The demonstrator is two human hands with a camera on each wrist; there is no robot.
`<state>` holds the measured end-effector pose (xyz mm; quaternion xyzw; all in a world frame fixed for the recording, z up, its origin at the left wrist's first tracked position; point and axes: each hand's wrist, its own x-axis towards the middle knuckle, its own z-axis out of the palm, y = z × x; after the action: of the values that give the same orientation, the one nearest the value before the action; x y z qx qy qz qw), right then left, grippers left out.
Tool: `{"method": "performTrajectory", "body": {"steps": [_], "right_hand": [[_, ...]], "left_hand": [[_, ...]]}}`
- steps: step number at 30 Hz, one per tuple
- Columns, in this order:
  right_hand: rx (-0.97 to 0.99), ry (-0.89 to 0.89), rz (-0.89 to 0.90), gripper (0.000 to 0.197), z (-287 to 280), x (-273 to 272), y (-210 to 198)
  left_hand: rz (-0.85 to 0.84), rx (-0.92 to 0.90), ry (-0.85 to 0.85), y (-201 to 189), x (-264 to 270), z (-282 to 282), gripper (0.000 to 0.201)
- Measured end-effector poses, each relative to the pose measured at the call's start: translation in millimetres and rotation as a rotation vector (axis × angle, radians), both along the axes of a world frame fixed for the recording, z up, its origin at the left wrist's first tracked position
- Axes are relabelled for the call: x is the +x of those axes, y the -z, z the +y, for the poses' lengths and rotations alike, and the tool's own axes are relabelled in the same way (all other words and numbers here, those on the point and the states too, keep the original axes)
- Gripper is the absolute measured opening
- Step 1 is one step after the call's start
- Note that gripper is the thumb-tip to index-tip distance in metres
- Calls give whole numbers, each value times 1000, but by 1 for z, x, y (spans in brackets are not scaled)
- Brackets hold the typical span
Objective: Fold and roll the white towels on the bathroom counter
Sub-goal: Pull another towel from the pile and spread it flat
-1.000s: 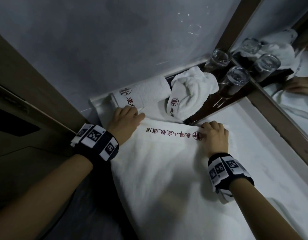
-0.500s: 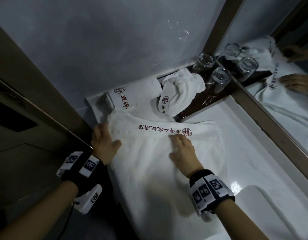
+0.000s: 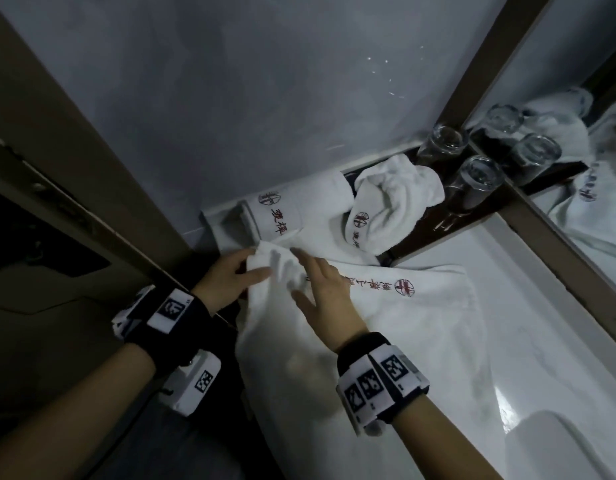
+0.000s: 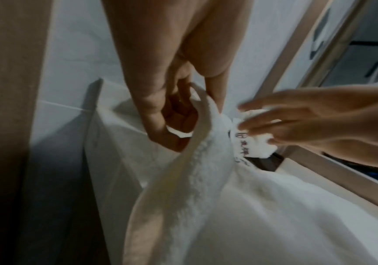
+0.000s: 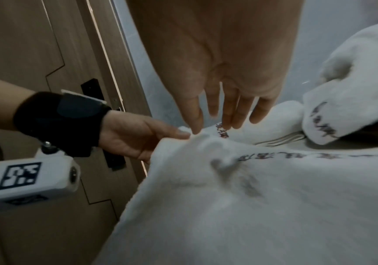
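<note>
Left grip [image 3: 227, 278] pinching corner of spread white towel [image 3: 386, 341] at 10 o'clock – right grip [image 3: 329, 299] flat, fingers straight, hovering just beside, empty.

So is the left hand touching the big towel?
Touching. The left wrist view shows the left hand with its fingers curled round the raised edge of the big towel, pinching it.
</note>
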<state>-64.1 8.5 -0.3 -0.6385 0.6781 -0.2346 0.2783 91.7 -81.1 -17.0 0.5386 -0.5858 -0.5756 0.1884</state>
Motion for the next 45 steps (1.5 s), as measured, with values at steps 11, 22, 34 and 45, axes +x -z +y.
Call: {"method": "performTrajectory", "body": {"steps": [11,22,34,45], "right_hand": [[-93,140,-330,14,-16,19,-4],[-126,85,-410,44,-3,11,-14],[-329,256,-322,10,-4,-6,-32],[-285,322,-87,18,-32,-10,-17]], "left_hand": [[94,78,-20,-33,10,41,28],[9,-433,171,-40,7,55,25],[-314,-65,310,14,15,83,17],[-90,306,128,54,84,135,27]]}}
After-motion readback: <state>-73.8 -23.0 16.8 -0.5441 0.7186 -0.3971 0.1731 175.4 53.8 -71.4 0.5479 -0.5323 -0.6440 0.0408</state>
